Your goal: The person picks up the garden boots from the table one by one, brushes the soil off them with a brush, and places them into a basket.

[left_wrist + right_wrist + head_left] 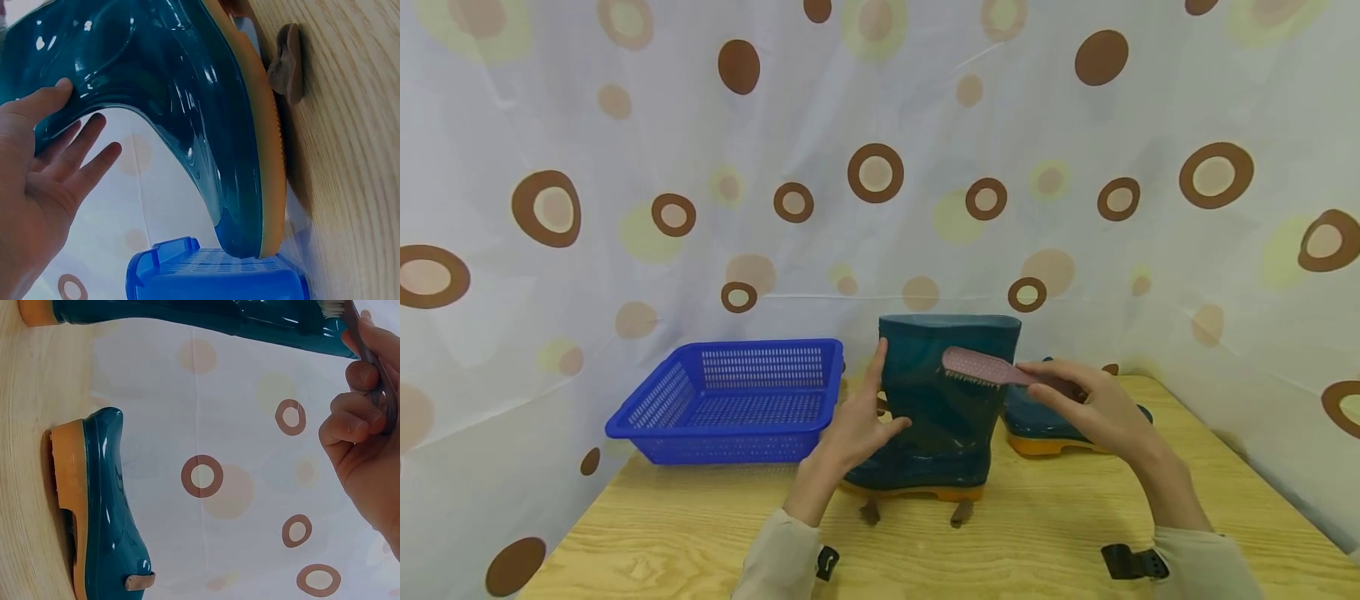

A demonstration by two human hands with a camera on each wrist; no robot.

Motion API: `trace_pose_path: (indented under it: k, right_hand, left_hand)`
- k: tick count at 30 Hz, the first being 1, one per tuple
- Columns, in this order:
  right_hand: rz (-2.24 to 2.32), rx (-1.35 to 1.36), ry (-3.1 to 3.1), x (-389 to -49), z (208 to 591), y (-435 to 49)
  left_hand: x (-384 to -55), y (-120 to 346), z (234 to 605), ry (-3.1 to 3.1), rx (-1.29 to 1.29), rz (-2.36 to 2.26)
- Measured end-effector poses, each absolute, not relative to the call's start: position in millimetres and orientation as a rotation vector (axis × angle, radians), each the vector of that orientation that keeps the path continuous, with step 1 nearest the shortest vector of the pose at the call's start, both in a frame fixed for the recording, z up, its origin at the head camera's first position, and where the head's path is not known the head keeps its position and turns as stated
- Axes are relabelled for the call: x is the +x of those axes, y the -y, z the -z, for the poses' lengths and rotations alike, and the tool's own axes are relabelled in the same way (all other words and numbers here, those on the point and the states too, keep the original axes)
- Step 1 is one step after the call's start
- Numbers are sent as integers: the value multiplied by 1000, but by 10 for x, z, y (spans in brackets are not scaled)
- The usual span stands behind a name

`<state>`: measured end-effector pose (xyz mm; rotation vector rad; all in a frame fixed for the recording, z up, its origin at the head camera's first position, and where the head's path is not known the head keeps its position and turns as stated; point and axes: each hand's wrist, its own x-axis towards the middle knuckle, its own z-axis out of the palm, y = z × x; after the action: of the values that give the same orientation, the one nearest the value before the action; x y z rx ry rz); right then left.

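Brush [973, 366] in right hand [1101, 412], fingers [347, 428] curled

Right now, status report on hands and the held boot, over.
Left hand grips upright teal rain boot. Right hand holds pink bristle brush at its shaft. Two brown lumps in front.

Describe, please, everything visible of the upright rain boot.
The rain boot is glossy dark teal, rubbery-looking, with an open top and an orange sole, ridged along its edge. It stands upright on the wood-grain table, toe leftward, toward the blue basket. The left hand grips its shaft; whether the pink brush touches it is unclear.
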<state>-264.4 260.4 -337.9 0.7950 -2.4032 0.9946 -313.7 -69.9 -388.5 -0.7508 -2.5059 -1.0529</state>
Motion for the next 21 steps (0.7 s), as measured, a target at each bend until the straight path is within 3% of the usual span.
trace_pose_path:
  k: [21]
  right_hand:
    - [-1049,739,2382,-2633,3380,-2635]
  left_hand:
    - [-3091,507,3829,2376,-710,1165]
